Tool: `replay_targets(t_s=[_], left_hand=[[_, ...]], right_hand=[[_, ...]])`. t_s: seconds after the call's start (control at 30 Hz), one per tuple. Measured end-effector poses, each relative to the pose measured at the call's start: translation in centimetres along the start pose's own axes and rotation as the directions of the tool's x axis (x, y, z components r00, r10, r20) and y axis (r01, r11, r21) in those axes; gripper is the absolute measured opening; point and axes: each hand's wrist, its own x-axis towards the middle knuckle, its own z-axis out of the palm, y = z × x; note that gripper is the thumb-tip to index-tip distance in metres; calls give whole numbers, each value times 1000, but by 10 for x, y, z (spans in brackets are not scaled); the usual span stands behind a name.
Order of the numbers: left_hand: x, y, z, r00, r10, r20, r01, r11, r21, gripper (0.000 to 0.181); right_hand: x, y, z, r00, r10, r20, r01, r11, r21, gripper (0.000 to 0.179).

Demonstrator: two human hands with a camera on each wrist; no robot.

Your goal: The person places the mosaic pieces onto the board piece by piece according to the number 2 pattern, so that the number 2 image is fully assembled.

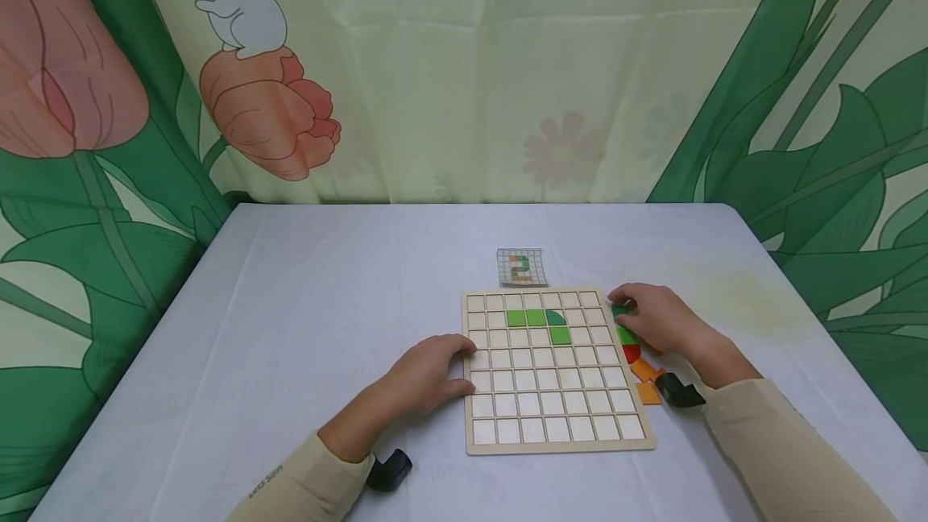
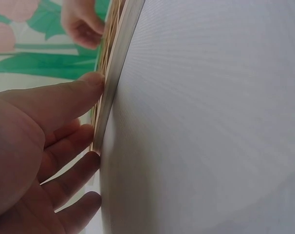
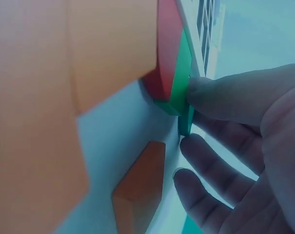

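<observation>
A light wooden grid board (image 1: 558, 451) lies flat on the table. In its upper rows sit two light green squares (image 1: 525, 318), a dark green rounded piece (image 1: 555, 317) and another light green square (image 1: 561, 335). My left hand (image 1: 428, 373) touches the board's left edge with thumb and fingertips spread, also seen in the left wrist view. At the upper right edge, my right hand (image 1: 656, 319) pinches a dark green piece (image 3: 185, 122) between thumb and fingers. Just beside it are a light green piece (image 1: 627, 336) and a red piece (image 1: 631, 354).
Orange pieces (image 1: 648, 393) lie along the board's right side, near the right wrist's black camera (image 1: 679, 391). A small pattern card (image 1: 520, 267) with a coloured figure on a grid lies behind the board. White cloth (image 1: 348, 288) covers the table, and a printed curtain hangs behind.
</observation>
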Motion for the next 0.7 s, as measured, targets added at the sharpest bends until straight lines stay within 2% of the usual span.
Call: replay_targets(t_s=[0.43,0.7], left_hand=[[0,0,0,1000,-13,-1,13,1000,-15,47],[-1,0,0,1000,-10,0,10,1000,-16,46]], right_hand=[[-3,-2,-1,1000,15,-6,-15,1000,18,38],[-14,-17,-1,998,-45,-34,45,999,17,34]])
